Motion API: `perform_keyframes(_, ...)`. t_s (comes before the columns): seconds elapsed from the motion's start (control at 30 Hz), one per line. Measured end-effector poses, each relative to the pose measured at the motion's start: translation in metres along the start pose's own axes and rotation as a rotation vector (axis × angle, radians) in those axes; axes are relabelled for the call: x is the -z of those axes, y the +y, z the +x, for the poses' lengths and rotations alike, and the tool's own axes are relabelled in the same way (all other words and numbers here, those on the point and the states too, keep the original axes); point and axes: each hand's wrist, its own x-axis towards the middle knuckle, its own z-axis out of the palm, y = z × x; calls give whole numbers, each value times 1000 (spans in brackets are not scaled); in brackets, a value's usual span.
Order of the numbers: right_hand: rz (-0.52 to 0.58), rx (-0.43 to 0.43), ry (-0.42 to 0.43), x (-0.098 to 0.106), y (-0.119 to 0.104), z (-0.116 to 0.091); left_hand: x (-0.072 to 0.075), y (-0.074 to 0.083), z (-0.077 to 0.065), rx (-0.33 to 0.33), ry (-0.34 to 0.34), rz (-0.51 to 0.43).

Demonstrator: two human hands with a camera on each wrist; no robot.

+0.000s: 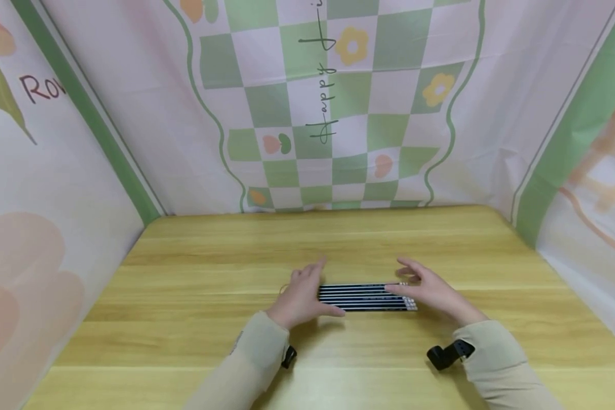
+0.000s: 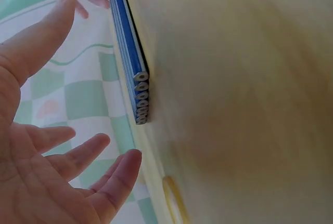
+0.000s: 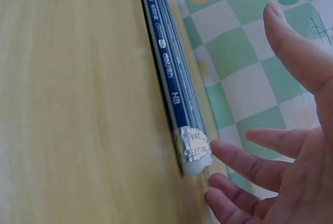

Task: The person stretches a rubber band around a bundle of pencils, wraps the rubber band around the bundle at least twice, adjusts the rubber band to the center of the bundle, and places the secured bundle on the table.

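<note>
Several dark blue HB pencils (image 1: 361,297) lie side by side in a flat row on the wooden table. In the right wrist view the near pencil (image 3: 169,73) shows silver lettering, a metal band and a white eraser. The left wrist view shows the other, unsharpened pencil ends (image 2: 141,86). My left hand (image 1: 302,293) hovers by those ends, fingers spread and thumb apart. At the eraser ends, my right hand (image 1: 430,289) is held with its fingers spread. Neither hand grips anything. A yellow rubber band (image 2: 176,200) lies beyond the left ends, mostly hidden by my left hand in the head view.
The light wooden table (image 1: 210,353) reaches back to a green-and-white checked cloth (image 1: 312,114). Printed cloth walls stand at the left and right. A black wrist camera (image 1: 448,354) sits on the right sleeve, with another on the left.
</note>
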Motion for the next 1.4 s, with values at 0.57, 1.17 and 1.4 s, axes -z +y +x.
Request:
perform_keyframes(0.57, 77, 28, -92, 1, 24, 9, -10, -3, 16, 42, -95, 110)
perform_keyframes(1.17, -91, 15, -11, -8, 24, 13, -8, -2, 20, 27, -119, 130)
perform_keyframes(1.4, -77, 14, -11, -8, 25, 13, -6, -2, 23, 43, -125, 110)
